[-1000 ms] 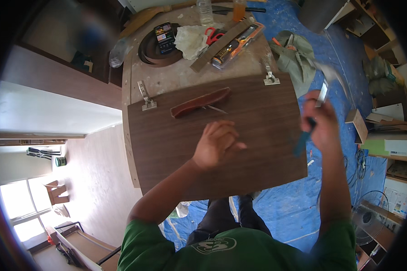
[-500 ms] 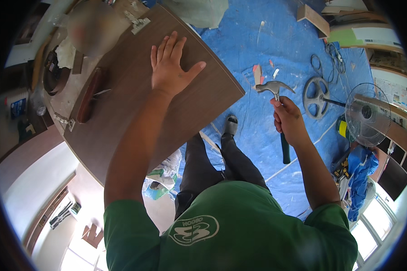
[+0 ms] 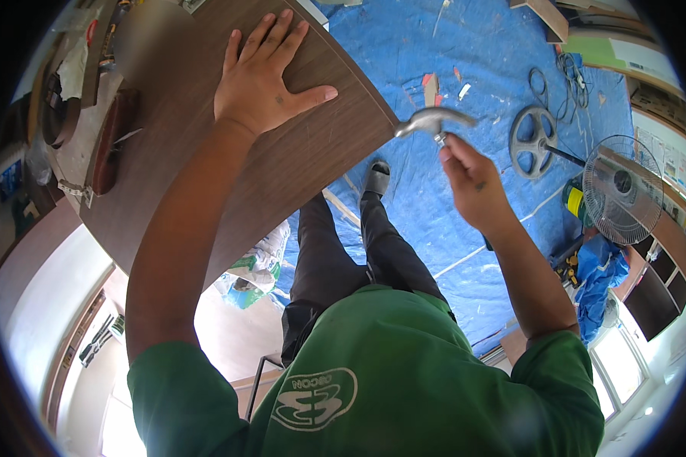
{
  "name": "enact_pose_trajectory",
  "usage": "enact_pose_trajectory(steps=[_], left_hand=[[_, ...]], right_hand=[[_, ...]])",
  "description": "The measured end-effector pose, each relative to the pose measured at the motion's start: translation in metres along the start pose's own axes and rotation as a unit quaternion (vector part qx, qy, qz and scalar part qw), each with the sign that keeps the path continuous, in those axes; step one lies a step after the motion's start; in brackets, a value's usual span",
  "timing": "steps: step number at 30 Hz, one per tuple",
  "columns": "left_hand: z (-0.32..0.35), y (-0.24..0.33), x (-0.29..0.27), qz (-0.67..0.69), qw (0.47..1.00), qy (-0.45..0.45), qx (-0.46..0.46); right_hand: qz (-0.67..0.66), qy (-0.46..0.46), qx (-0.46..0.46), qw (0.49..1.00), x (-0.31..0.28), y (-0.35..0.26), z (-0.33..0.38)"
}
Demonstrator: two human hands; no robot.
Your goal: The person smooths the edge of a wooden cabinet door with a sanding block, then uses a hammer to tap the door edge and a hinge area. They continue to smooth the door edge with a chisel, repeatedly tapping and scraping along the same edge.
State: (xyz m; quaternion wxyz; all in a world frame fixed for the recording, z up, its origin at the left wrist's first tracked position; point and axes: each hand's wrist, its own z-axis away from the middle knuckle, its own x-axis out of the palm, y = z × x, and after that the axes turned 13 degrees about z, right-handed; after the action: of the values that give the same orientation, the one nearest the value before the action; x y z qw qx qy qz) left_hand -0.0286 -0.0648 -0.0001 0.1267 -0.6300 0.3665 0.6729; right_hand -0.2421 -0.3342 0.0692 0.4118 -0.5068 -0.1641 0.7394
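Note:
My left hand lies flat with fingers spread on a dark brown wood-grain panel. In my right hand is a claw hammer, gripped by its handle. The hammer's striking face is close to the panel's right corner; whether it touches cannot be told. Its head is slightly smeared by motion. Most of the handle is hidden behind my hand and forearm. A metal hinge is at the panel's left edge.
A blue tarp covers the floor. To the right stand a fan, its grey round base and a coiled cable. A reddish-brown pouch-like item sits at the panel's left side. A plastic bag lies below the panel.
The hammer has swung left toward the panel's corner and turned in my right hand. My left hand has shifted up and left in the picture, still flat on the panel. The whole view has moved slightly.

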Motion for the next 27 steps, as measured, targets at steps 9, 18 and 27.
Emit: enact_pose_trajectory(steps=[9,18,27], left_hand=[[0.0,-0.002,0.002,-0.02,1.0,0.007,0.015],[0.0,-0.003,0.003,-0.017,1.0,0.013,0.015],[0.001,-0.004,0.003,-0.013,1.0,0.015,0.014]], right_hand=[[-0.022,0.031,0.021,0.999,0.003,-0.003,0.0],[0.045,0.012,0.005,0.999,0.008,0.0,-0.003],[0.061,0.031,-0.009,0.998,0.012,-0.003,-0.006]])
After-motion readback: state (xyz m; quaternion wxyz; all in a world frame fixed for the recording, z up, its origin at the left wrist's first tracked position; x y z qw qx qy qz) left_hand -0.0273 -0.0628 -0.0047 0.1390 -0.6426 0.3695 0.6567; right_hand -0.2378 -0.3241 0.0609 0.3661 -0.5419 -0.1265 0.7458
